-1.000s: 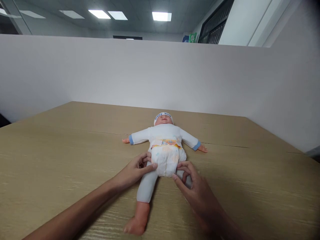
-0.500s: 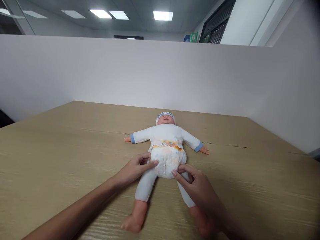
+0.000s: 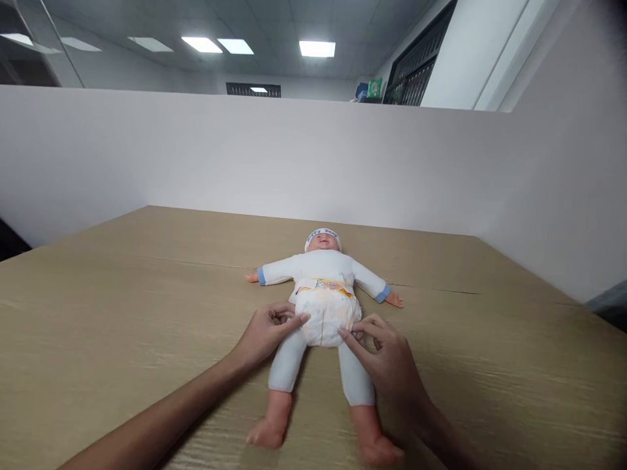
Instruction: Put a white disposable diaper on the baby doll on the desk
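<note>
Since half a second ago: the doll's leg (image 3: pixel 356 375) nearest the right hand (image 3: pixel 392 359) has come inward, its foot now clear of the wrist; left hand (image 3: pixel 267 333) barely shifted. Doll (image 3: pixel 323 266) on its back on the table (image 3: pixel 161 326), diaper (image 3: pixel 326 318) around its hips, over the white suit. Both hands seem clamped on the diaper's leg edges, thumbs in front, fingertips at the sides. Step in hand, I judge: straightening those edges. Next move calls for light, even pulls on both sides. Containers: only a green pack (image 3: pixel 374 87), far back; contents can't be told.
</note>
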### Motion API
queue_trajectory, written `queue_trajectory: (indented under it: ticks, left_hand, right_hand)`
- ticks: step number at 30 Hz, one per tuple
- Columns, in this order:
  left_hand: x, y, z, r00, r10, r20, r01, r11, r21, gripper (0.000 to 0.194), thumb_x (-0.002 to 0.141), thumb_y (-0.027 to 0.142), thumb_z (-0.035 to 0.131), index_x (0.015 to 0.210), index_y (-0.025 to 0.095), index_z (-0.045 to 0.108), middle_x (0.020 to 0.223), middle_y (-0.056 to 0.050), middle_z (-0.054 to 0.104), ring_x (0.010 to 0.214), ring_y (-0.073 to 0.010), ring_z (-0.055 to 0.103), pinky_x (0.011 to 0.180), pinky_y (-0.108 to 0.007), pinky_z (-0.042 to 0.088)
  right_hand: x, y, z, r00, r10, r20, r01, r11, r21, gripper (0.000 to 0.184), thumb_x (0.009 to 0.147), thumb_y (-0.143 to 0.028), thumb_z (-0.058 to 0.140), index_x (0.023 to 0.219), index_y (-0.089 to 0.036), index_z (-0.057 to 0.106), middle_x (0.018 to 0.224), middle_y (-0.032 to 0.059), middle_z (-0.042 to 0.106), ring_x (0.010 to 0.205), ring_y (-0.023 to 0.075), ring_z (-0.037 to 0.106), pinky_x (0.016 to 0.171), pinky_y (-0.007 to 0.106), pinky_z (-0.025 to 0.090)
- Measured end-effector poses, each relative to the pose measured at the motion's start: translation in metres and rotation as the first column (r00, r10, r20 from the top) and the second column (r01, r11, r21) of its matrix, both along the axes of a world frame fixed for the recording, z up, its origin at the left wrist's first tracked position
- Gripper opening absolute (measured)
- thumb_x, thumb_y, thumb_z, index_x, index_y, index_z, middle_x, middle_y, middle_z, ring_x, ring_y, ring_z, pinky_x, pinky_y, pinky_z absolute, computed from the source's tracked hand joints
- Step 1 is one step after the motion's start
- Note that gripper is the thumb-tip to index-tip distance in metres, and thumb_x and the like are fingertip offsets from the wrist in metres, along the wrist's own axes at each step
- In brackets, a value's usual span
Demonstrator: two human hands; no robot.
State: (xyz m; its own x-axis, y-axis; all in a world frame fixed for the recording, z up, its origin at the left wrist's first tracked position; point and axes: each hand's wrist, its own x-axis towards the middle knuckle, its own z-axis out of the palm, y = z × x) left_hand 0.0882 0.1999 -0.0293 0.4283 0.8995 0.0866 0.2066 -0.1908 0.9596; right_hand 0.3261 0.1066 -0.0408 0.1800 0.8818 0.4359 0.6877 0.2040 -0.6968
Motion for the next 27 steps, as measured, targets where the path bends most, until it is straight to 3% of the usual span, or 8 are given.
queue_trajectory:
  ticks: [4,7,10,12,14,18,22,27]
  left_hand:
    - [-0.01,-0.005,0.002,0.992,0.125,-0.023,-0.121,0.982,0.145,0.042,0.098,0.06,0.068,0.093,0.021,0.08,0.098,-0.005,0.08,0.099,-0.026,0.069,0.091,-0.035,0.05]
    - [-0.023,0.007,-0.002,0.984,0.157,-0.08,-0.126,0.944,0.306,0.048,0.108,0.058,0.051,0.091,0.022,0.077,0.097,-0.005,0.079,0.1,-0.0255,0.069,0.096,-0.037,0.05]
    - [-0.03,0.038,-0.009,0.95,0.239,-0.201,-0.093,0.831,0.548,0.037,0.109,0.051,0.049,0.106,0.022,0.072,0.111,-0.007,0.076,0.11,-0.0272,0.065,0.103,-0.041,0.048]
    - [-0.028,0.064,-0.014,0.9,0.322,-0.293,-0.034,0.723,0.69,0.035,0.107,0.046,0.053,0.127,0.02,0.066,0.134,-0.012,0.07,0.126,-0.0308,0.058,0.114,-0.047,0.042]
    - [-0.021,0.089,-0.019,0.836,0.381,-0.394,0.04,0.674,0.738,0.046,0.105,0.045,0.056,0.142,0.018,0.057,0.149,-0.016,0.061,0.136,-0.0347,0.052,0.119,-0.052,0.037]
    - [-0.01,0.121,-0.026,0.764,0.401,-0.506,0.094,0.706,0.701,0.054,0.102,0.046,0.058,0.147,0.016,0.053,0.143,-0.016,0.065,0.13,-0.0374,0.055,0.113,-0.054,0.04]
    - [-0.01,0.13,-0.031,0.74,0.424,-0.522,0.05,0.74,0.671,0.053,0.103,0.05,0.057,0.145,0.018,0.056,0.135,-0.014,0.07,0.124,-0.0378,0.058,0.106,-0.053,0.043]
    - [-0.01,0.132,-0.031,0.699,0.457,-0.549,0.001,0.768,0.64,0.052,0.102,0.056,0.056,0.134,0.016,0.063,0.123,-0.017,0.074,0.117,-0.0403,0.062,0.099,-0.052,0.047]
  right_hand:
    - [0.007,0.004,-0.01,0.999,-0.022,0.036,0.018,0.996,0.091,0.041,0.101,-0.058,0.066,0.086,-0.022,0.075,0.083,0.0015,0.065,0.06,0.0148,0.05,0.059,0.029,0.043]
    - [0.026,0.015,-0.019,0.98,-0.129,0.15,0.103,0.98,0.17,0.04,0.107,-0.052,0.055,0.085,-0.022,0.067,0.073,-0.0024,0.056,0.06,0.0156,0.049,0.062,0.029,0.043]
    - [0.054,0.044,-0.025,0.934,-0.263,0.241,0.204,0.948,0.242,0.034,0.109,-0.046,0.048,0.094,-0.021,0.065,0.083,0.0035,0.064,0.078,0.022,0.059,0.081,0.036,0.049]
    - [0.071,0.07,-0.029,0.912,-0.3,0.281,0.231,0.94,0.252,0.033,0.106,-0.045,0.051,0.113,-0.017,0.066,0.11,0.014,0.071,0.103,0.0302,0.061,0.095,0.044,0.047]
    - [0.083,0.095,-0.033,0.895,-0.294,0.337,0.223,0.946,0.233,0.045,0.103,-0.047,0.054,0.132,-0.014,0.063,0.133,0.021,0.068,0.12,0.0365,0.057,0.102,0.049,0.044]
    - [0.097,0.125,-0.048,0.881,-0.213,0.422,0.161,0.975,0.156,0.052,0.103,-0.049,0.055,0.141,-0.013,0.062,0.131,0.0201,0.072,0.119,0.0372,0.061,0.102,0.049,0.045]
    - [0.106,0.129,-0.059,0.887,-0.135,0.441,0.111,0.991,0.08,0.055,0.105,-0.054,0.054,0.145,-0.018,0.061,0.127,0.0163,0.075,0.114,0.034,0.067,0.101,0.045,0.047]
    - [0.096,0.128,-0.044,0.919,-0.138,0.37,0.149,0.989,-0.002,0.047,0.103,-0.05,0.055,0.136,-0.021,0.069,0.118,0.0131,0.079,0.11,0.0325,0.07,0.099,0.042,0.046]
